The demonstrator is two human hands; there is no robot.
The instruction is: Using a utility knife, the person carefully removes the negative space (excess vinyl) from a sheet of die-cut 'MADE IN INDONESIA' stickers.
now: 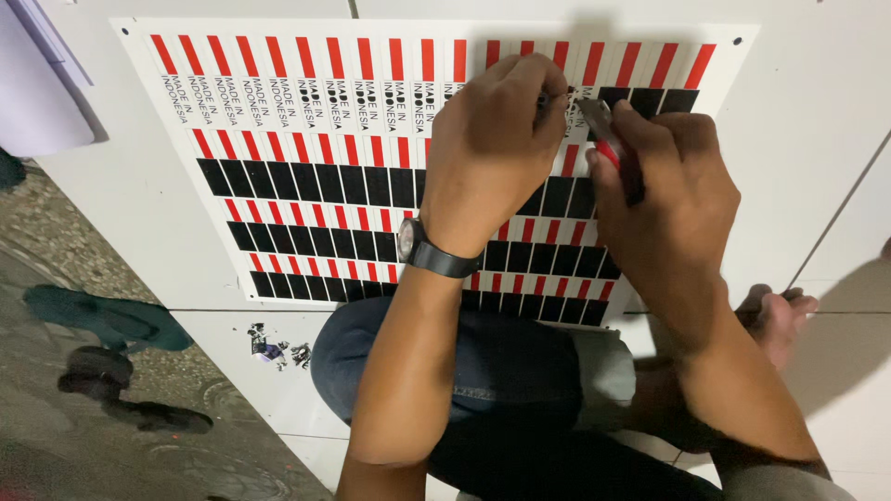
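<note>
A large white sheet [306, 176] printed with rows of red and black rectangular labels lies on the white tiled floor in front of me. My left hand [492, 148], with a black wristwatch [432, 250] on its wrist, presses down on the upper right part of the sheet, fingers curled. Beside it, my right hand [668, 204] grips a red-handled cutter [608, 139], whose blade points at the sheet next to the left fingertips. Both hands hide part of the labels.
My knee in dark trousers [483, 362] sits just below the sheet, and a bare foot [780, 315] shows at the right. Small label scraps [274, 345] lie on the tile. Wet rough ground with dark sandals [111, 320] lies at the left.
</note>
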